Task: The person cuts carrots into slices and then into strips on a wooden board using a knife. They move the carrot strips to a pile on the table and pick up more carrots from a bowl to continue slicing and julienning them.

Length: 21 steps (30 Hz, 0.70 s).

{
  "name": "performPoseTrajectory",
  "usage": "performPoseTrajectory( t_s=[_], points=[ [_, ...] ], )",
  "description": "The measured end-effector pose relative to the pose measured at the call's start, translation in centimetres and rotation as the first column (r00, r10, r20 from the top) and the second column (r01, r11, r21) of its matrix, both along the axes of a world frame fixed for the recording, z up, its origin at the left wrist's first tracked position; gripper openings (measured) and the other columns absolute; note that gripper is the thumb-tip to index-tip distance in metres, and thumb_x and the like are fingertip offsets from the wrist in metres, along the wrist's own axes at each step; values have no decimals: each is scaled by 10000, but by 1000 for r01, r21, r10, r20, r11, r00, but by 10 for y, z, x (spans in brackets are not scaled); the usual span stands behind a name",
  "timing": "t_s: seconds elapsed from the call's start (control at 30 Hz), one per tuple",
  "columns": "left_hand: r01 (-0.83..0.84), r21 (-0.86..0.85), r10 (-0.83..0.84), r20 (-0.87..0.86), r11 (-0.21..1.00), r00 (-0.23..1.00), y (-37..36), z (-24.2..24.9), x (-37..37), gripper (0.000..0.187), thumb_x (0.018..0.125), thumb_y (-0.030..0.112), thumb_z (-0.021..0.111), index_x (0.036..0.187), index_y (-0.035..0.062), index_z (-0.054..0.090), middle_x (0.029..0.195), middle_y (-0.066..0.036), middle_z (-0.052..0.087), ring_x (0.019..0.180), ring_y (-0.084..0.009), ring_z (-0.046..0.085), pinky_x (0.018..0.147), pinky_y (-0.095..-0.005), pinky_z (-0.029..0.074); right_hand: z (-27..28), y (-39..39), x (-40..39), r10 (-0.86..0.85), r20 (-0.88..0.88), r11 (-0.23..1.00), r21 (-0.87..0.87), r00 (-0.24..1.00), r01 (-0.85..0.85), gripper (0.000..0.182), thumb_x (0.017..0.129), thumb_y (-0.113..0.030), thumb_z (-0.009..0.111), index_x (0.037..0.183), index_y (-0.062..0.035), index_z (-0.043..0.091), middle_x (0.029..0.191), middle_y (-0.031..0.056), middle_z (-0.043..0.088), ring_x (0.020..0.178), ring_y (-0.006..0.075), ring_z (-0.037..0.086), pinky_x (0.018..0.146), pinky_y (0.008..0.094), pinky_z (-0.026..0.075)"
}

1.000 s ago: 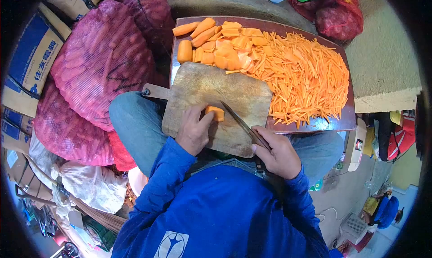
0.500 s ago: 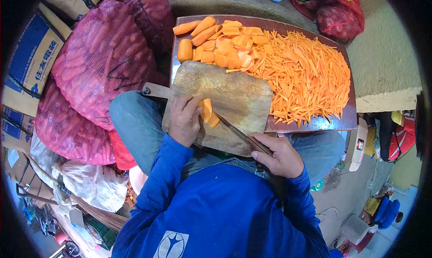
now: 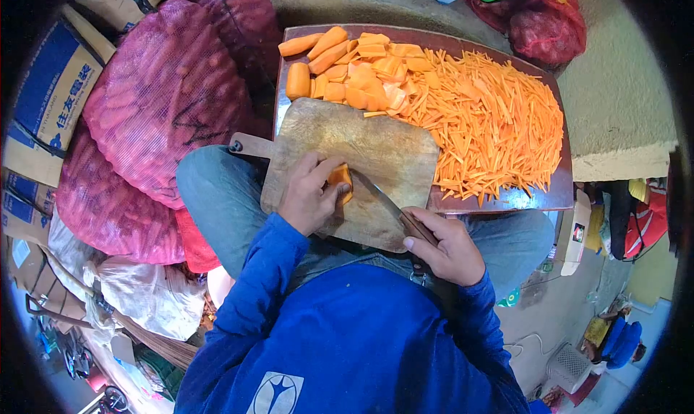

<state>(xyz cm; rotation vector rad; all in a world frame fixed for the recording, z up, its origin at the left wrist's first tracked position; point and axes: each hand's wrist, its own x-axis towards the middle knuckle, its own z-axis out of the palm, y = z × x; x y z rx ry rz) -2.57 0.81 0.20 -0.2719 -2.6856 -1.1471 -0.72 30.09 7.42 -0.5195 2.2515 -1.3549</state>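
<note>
On the wooden cutting board [image 3: 390, 147], my left hand [image 3: 311, 195] pinches a small stack of carrot slices [image 3: 343, 181] under its fingertips. My right hand [image 3: 447, 245] is wrapped round the handle of a knife [image 3: 387, 201], whose blade points up and left, its tip beside the carrot slices. Behind the board, whole carrot pieces [image 3: 297, 80] and thick slices [image 3: 365, 89] lie on a dark red table [image 3: 557, 190]. A big heap of thin carrot strips [image 3: 499, 125] covers the table's right part.
Mesh sacks of carrots [image 3: 170, 103] stand at the left beside cardboard boxes [image 3: 50, 89]. A red net bag [image 3: 546, 27] rests behind the table. The board overlaps the table's front edge above my crossed legs. A perforated basket [image 3: 571, 365] is at the lower right.
My left fingers have moved right and now cover more of the carrot slices, which look gathered closer together. The knife blade sits slightly further up, its tip still near them.
</note>
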Motion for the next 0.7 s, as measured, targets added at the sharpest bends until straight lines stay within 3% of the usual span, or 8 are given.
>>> performPoseTrajectory(
  t_s=[0.13, 0.23, 0.3, 0.37, 0.43, 0.5, 0.7],
  points=[
    [-15, 58, 18, -47, 998, 999, 13, -4, -14, 379, 820, 51, 872, 1178, 28, 747, 1006, -139, 656, 925, -327, 665, 772, -416, 557, -11, 4, 3, -56, -41, 998, -42, 998, 54, 464, 974, -134, 741, 1389, 41, 630, 1122, 228, 764, 1033, 324, 771, 917, 384, 573],
    [-45, 83, 56, -138, 996, 989, 23, -13, -37, 349, 833, 64, 868, 1160, 29, 750, 995, -141, 655, 905, -331, 658, 777, -418, 554, -7, 5, 0, -210, 91, 976, -45, 973, 215, 469, 974, -106, 742, 1403, 47, 629, 1139, 163, 761, 1074, 190, 715, 956, 344, 545],
    [-84, -14, 81, -123, 996, 989, 27, -15, -48, 306, 828, 82, 844, 1111, 45, 734, 1011, -160, 635, 948, -381, 637, 829, -471, 521, -11, 3, -2, -245, 99, 967, -43, 965, 250, 464, 975, -106, 740, 1399, 49, 630, 1136, 167, 761, 1068, 189, 715, 953, 342, 545],
    [-75, -14, 72, -136, 997, 988, 25, -17, -48, 307, 827, 98, 847, 1108, 47, 735, 1024, -154, 637, 953, -375, 634, 838, -475, 513, -15, 2, -4, -287, 104, 955, -41, 952, 293, 460, 977, -106, 738, 1395, 52, 632, 1132, 172, 761, 1062, 187, 715, 950, 341, 544],
    [-57, -17, 54, -142, 998, 988, 20, -16, -49, 310, 826, 114, 851, 1105, 49, 735, 1036, -148, 640, 959, -370, 632, 846, -479, 504, -18, -2, -4, -295, -46, 954, -76, 955, 291, 444, 980, -97, 728, 1390, 48, 637, 1108, 184, 760, 1036, 211, 726, 927, 347, 553],
    [21, 11, -18, -234, 1000, 972, 16, -16, -46, 317, 817, 123, 877, 1088, 28, 744, 1003, -128, 659, 930, -348, 642, 837, -458, 516, -20, -7, -10, -277, -31, 959, -63, 960, 275, 440, 983, -99, 720, 1389, 47, 633, 1082, 202, 753, 1010, 244, 736, 903, 358, 558],
    [59, -56, -69, -194, 997, 978, 16, -16, -41, 306, 804, 108, 872, 1078, 45, 752, 1005, -120, 657, 940, -334, 628, 837, -452, 472, -7, -18, -28, -128, -128, 991, -51, 983, 122, 408, 987, -106, 692, 1362, 38, 624, 1003, 252, 717, 914, 392, 733, 825, 406, 564]
  ],
)
